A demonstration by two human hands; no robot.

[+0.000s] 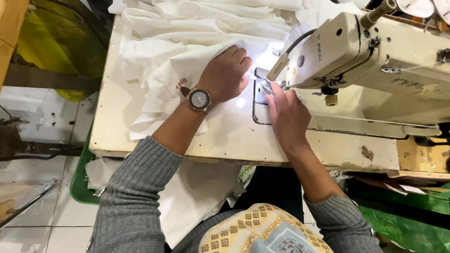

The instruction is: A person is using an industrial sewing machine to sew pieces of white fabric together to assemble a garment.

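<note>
Cream tabletop (225,140), scuffed along its near edge, leaves a bare strip near the person, while a heap of soft, creased white fabric (187,42) covers its far left part and spills over the near edge. At right stands the off-white metal sewing machine (375,51), boxy and worn, its lamp lighting the cloth beneath. The left hand (225,75), with a round wristwatch (199,99), lies flat on the fabric, fingers spread; the right hand (286,112) reaches under the machine's head, seemingly pinching something small there.
</note>
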